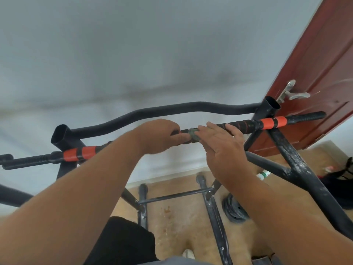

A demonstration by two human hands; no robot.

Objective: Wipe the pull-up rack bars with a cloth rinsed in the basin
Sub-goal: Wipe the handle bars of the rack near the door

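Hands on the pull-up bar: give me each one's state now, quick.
Left hand: fingers curled round the pull-up bar, gripping it.
Right hand: fingers fairly straight, pressing a grey-green cloth against the bar.

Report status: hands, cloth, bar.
Left hand grips pull-up bar. Right hand presses grey-green cloth around bar, fingers straight. Nothing blocking.
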